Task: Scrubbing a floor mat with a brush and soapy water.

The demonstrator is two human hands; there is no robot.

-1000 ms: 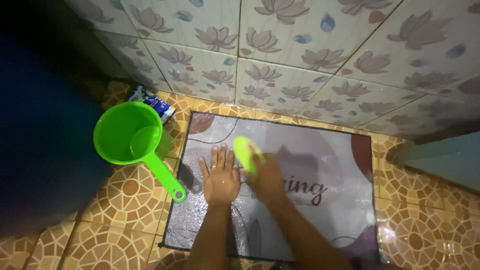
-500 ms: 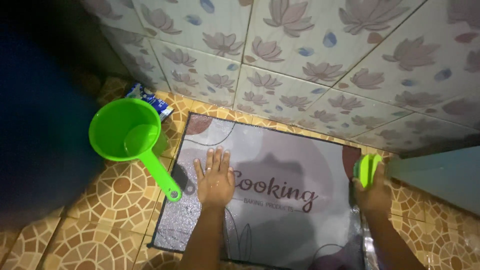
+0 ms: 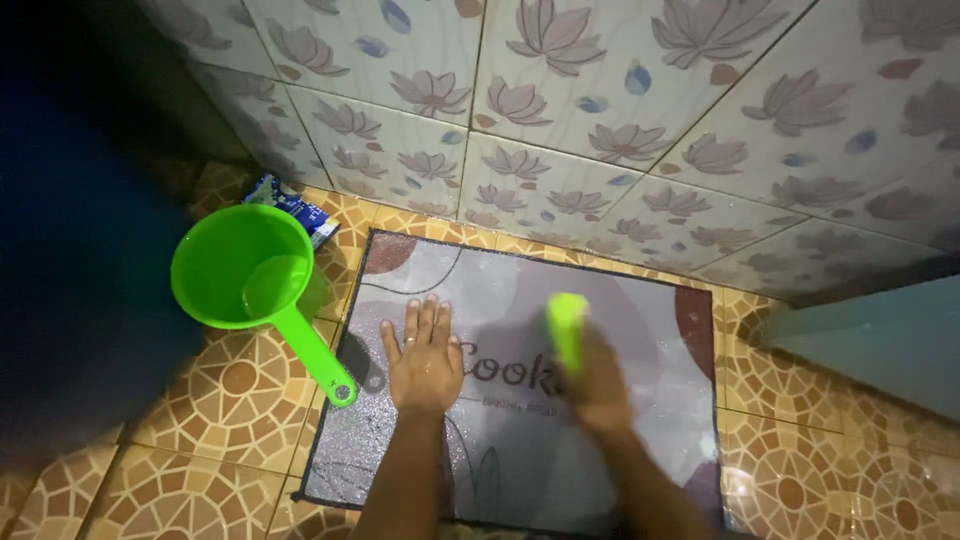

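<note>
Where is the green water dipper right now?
In the head view, the green dipper stands on the tiled floor at left, beside the mat's left edge; its handle angles toward the left hand.

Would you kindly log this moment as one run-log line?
left hand: flat on wet mat | right hand: holds green scrubber on mat | green dipper: beside mat

Right hand (image 3: pixel 597 385) and the green brush (image 3: pixel 567 328) it grips are motion-blurred; finger positions unreadable. It covers part of the lettering on the mat (image 3: pixel 640 320), whose near edge is cut off. Far-left blue packet (image 3: pixel 292 206) half hidden behind green dipper (image 3: pixel 243 266); left of scene too dark to read.
</note>
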